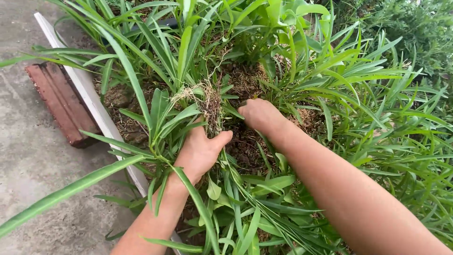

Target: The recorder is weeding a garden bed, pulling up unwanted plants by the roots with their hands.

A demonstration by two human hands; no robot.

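My left hand (200, 151) is closed around a clump of pulled weeds (207, 101), their pale roots and dry stems sticking up above my fist. My right hand (258, 114) is pressed down into the dark soil (243, 141) among the plants, with its fingers curled and partly hidden by leaves. Whether it grips anything I cannot tell. Both hands sit in the middle of a garden bed full of long green strap-like leaves (141, 94).
A white board edging (89, 99) runs along the bed's left side. A reddish brick (61, 104) lies beside it on the concrete ground (28, 160). Denser green plants (406, 118) fill the right side and the back.
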